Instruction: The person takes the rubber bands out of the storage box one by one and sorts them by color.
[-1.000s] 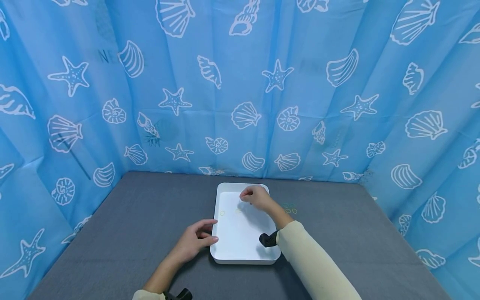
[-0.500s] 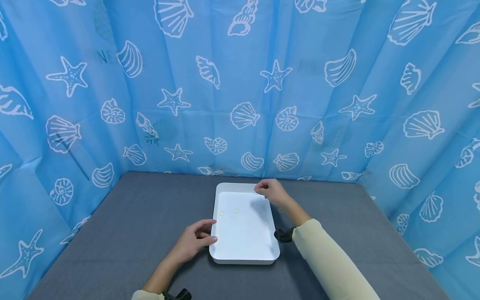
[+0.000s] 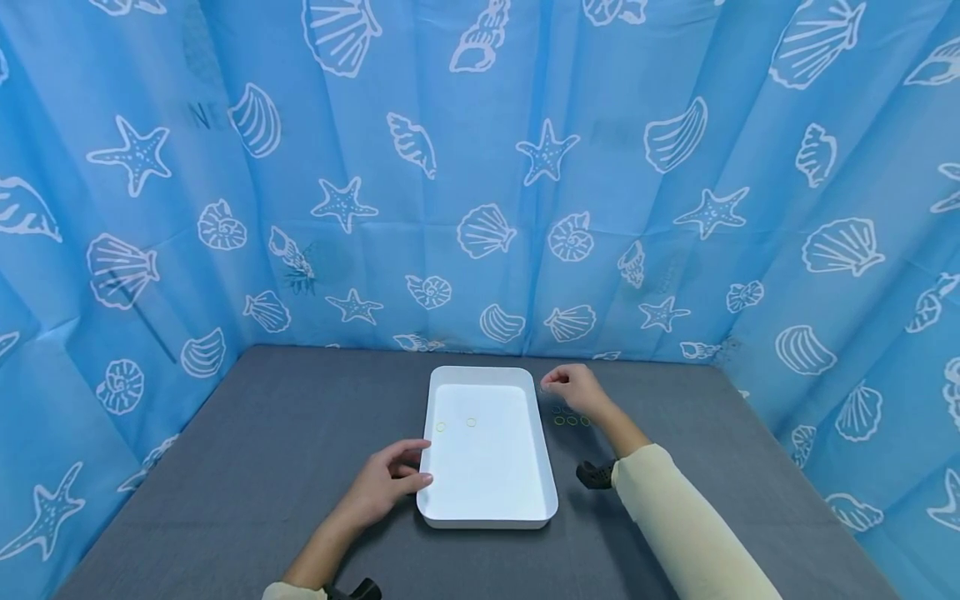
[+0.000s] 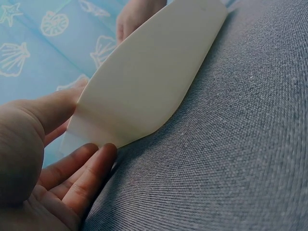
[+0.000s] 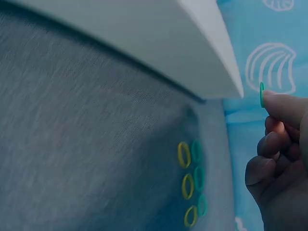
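A white rectangular tray (image 3: 491,467) lies on the grey cloth, with a thin yellowish ring (image 3: 441,427) and a paler ring (image 3: 471,422) inside it. My left hand (image 3: 382,483) holds the tray's left wall; in the left wrist view the thumb reaches over the rim while fingertips (image 4: 108,151) touch the outer side. Past the tray's far right corner, my right hand (image 3: 581,390) pinches a small green ring (image 5: 262,95) between thumb and finger. Beneath and nearer than that hand, several yellow rings (image 5: 187,186) and green rings (image 5: 198,178) lie in two rows on the cloth.
Grey cloth (image 3: 300,433) covers the table around the tray. A blue curtain (image 3: 420,192) with white shell and starfish prints hangs behind the table and along its sides. The tray's right wall (image 3: 546,442) stands between its inside and the rows of rings.
My right hand has moved right from above the tray, across its right rim, to over the cloth beside it. The left hand stays on the tray, and the rings inside lie still.
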Demonstrator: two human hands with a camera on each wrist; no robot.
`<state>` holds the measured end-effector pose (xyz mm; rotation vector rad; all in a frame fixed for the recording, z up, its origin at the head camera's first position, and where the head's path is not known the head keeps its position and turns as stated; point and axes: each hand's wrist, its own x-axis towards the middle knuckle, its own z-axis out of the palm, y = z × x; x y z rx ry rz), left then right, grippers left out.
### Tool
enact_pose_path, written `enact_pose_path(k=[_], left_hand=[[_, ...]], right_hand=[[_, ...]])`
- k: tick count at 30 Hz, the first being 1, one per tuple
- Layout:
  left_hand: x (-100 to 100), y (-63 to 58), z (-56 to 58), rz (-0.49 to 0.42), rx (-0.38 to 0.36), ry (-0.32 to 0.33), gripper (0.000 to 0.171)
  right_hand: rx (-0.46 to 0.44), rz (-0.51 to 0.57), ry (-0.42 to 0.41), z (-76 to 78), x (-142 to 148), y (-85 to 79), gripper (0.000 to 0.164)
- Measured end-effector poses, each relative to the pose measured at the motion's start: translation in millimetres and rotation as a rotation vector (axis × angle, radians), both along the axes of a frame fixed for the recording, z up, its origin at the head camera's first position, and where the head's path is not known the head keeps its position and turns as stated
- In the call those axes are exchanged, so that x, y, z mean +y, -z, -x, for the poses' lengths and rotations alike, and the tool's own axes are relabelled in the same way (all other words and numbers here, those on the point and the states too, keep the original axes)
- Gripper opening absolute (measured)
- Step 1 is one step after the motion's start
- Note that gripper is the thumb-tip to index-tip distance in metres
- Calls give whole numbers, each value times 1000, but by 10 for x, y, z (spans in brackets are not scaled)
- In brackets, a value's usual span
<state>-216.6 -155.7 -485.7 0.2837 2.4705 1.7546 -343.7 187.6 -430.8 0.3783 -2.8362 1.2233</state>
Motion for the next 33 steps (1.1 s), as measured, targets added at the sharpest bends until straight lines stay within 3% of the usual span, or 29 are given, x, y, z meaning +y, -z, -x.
enact_pose_path(k=[11, 25, 33], left_hand=[[10, -14, -5, -2, -8, 0, 52], [-6, 19, 8, -8, -6, -7, 50], [-1, 31, 14, -12, -1, -9, 50]], right_hand=[[-4, 3, 11, -85, 266, 178, 12], [13, -5, 141, -63, 500, 312, 11], [-37, -11, 223, -109, 595, 345, 13]])
